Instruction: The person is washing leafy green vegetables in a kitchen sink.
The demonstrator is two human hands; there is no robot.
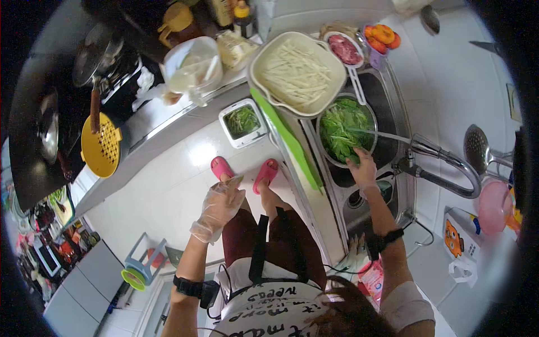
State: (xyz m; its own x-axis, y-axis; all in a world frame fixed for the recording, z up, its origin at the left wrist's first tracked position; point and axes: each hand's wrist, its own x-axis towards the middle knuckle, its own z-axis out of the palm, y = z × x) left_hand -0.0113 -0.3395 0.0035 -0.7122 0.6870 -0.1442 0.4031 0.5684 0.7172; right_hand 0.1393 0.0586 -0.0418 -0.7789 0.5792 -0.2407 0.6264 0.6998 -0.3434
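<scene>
My right hand (363, 169) is at the near rim of a round metal basin (374, 120) in the sink. Its fingers and thumb close around some of the leafy greens (343, 122) that fill the basin. Water runs onto the leaves from the chrome faucet (446, 158). A clear plastic glove covers my left hand (223, 202), which hangs over the floor in front of my legs. Its fingers are partly curled, and a small greenish patch shows near the fingertips; whether it holds anything is unclear.
A cream basin (256, 80) of pale strips stands beside the sink, near a green cutting board (290, 143). Raw meat (344, 49) sits in a white strainer. A bin (225, 137) with green scraps is on the floor. A yellow colander (90, 145) is at the left counter edge.
</scene>
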